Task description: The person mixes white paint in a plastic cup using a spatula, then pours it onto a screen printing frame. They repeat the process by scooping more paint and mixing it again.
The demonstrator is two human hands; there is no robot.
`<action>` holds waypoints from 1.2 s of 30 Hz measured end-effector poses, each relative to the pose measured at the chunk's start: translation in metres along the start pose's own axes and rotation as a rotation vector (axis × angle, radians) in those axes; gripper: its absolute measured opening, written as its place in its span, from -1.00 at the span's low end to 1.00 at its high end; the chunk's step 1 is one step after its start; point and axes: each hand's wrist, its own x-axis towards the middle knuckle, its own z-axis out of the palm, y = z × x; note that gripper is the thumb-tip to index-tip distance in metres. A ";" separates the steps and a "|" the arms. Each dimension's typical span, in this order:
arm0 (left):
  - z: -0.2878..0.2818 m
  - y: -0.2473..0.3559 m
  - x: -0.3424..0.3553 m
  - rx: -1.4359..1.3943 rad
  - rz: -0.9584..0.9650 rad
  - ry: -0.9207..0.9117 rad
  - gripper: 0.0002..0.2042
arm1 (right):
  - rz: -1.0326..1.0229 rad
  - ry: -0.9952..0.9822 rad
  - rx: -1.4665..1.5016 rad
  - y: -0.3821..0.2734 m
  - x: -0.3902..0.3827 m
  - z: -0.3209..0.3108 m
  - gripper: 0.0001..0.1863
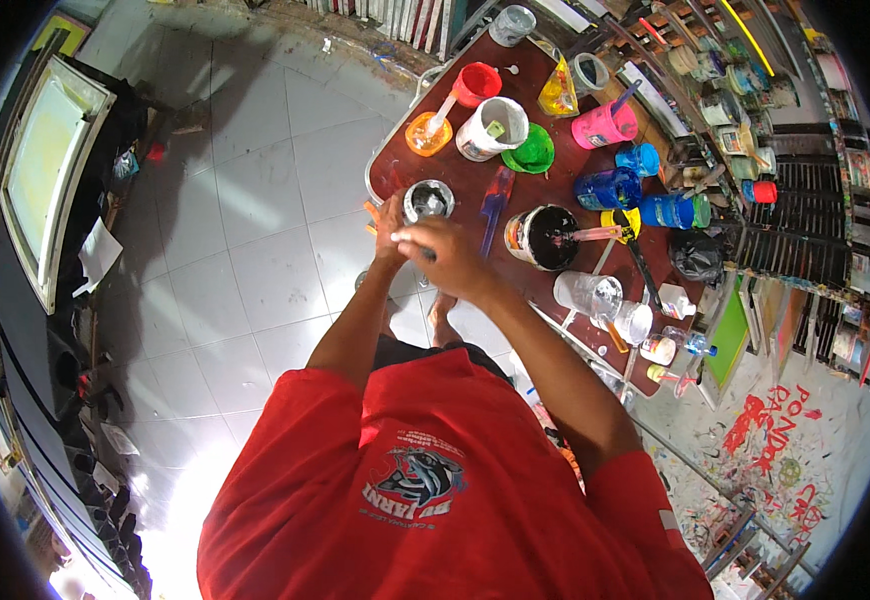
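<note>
**Easy there**

Head view: your left hand (389,230) and right hand (440,250) are sitting close together beside the small tub (428,202) near the edge of the surface (395,165); can't tell their grip. I'd suggest bracing it.

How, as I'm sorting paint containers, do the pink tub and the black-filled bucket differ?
Colour: the pink tub is pink outside, while the black-filled bucket is dark inside.
Size: the bucket's mouth looks wider than the tub's.
Place: the bucket is nearer the right hand than the tub.
Shared: both are on the table, each with a tool sticking out.
</note>
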 end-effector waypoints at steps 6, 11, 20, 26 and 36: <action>-0.021 0.095 -0.031 0.021 0.067 -0.049 -0.14 | 0.242 0.242 0.526 -0.051 0.033 -0.052 -0.83; -0.052 0.145 -0.034 0.086 0.253 -0.018 -0.24 | 0.197 0.453 0.735 -0.104 0.038 -0.076 -0.85; -0.112 0.180 -0.057 -0.199 0.245 0.085 -0.10 | -0.288 0.450 0.996 -0.150 0.019 -0.062 -0.63; -0.160 0.188 -0.070 -0.164 0.425 0.272 -0.06 | -0.535 0.388 0.961 -0.199 0.010 -0.048 -0.57; -0.215 0.229 -0.086 -0.021 0.473 0.517 -0.06 | -0.709 0.336 0.928 -0.251 -0.004 -0.026 -0.46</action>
